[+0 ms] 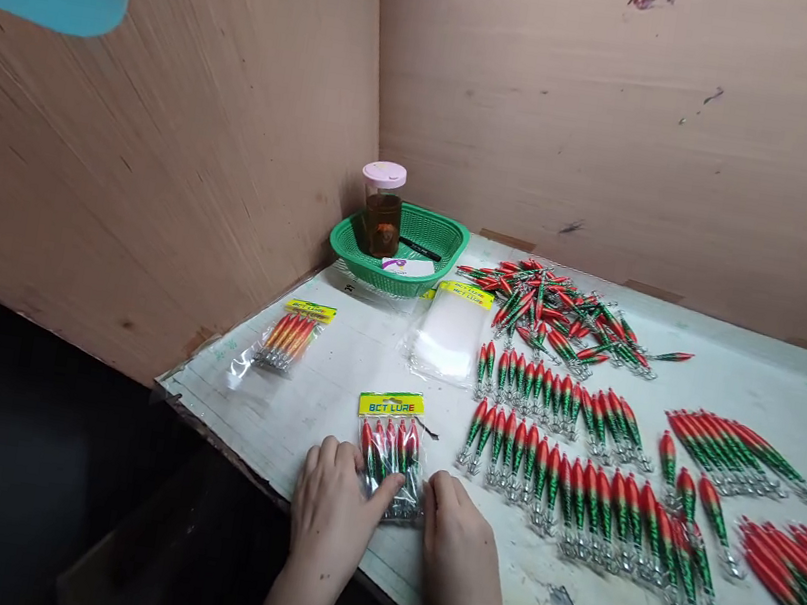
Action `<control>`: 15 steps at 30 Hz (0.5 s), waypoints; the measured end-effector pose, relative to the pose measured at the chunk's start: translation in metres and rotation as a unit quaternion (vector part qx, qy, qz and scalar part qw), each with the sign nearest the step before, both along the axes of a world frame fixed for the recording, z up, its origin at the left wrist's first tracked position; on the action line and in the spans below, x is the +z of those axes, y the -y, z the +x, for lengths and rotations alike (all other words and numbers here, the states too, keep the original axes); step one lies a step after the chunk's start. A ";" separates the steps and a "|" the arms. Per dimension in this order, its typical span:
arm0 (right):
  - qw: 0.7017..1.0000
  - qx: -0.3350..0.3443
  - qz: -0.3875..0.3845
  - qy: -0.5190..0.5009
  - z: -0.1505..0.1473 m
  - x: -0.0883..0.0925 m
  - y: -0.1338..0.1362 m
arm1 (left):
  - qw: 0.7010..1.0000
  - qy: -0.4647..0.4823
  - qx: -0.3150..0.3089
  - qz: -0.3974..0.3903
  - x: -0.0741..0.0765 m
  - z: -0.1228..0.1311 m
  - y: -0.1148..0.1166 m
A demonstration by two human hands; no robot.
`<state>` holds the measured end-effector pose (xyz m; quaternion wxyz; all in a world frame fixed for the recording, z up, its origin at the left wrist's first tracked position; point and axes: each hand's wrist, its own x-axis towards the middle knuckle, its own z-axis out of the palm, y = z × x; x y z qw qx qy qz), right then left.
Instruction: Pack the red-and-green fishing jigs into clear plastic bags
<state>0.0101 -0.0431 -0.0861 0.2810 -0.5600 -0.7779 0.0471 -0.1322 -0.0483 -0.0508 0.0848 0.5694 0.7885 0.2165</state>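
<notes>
A clear bag of fishing lures (391,457) with a yellow BCT LURE header lies near the table's front edge, its red-and-green lures side by side. My left hand (334,510) grips the bag's lower left side, the thumb pressing on the plastic over the lures. At the lower right edge of the same bag, my right hand (456,543) is closed, its fingers pinched on the plastic; the fingertips are partly hidden. Rows of loose red-and-green lures (574,480) lie just right of my right hand.
Behind the bag are a stack of clear bags (450,335) and a heap of lures (560,316). A green basket (395,283) holds a lidded drink cup (383,224). Another bag, of orange lures (288,336), lies left. Wooden panels (286,123) enclose the left and back.
</notes>
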 end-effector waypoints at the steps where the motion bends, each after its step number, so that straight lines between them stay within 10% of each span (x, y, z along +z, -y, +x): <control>1: 1.000 -0.003 0.005 -0.007 0.000 0.000 0.000 | 0.999 0.037 -0.004 -0.007 0.000 -0.002 -0.001; 9: 0.992 -0.018 -0.004 -0.124 0.000 -0.007 0.011 | 0.921 0.383 0.035 0.062 -0.004 -0.024 0.001; 15: 0.967 0.189 -0.034 -0.165 0.006 -0.013 0.043 | 0.840 0.506 0.072 0.184 0.033 -0.029 0.000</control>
